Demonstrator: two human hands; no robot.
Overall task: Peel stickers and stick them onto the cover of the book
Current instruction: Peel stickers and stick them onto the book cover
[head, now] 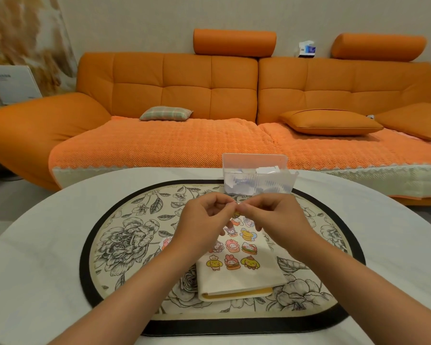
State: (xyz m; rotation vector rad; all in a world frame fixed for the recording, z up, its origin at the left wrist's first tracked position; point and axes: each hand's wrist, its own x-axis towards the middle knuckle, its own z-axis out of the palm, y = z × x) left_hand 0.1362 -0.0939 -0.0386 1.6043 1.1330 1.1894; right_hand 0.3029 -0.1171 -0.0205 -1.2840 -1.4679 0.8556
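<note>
A cream-covered book (239, 277) lies closed on the floral placemat (125, 245), its cover carrying several cartoon stickers (234, 261). Above its far end, my left hand (204, 220) and my right hand (276, 217) meet fingertip to fingertip, pinching a small sticker piece (236, 203) between them; it is mostly hidden by the fingers. A loose pink sticker (165, 243) peeks out on the mat beside my left wrist.
A clear plastic box (255, 175) holding paper scraps stands at the mat's far edge, just beyond my hands. The mat rests on a round white table (35, 245). An orange sofa (209, 95) with cushions fills the background.
</note>
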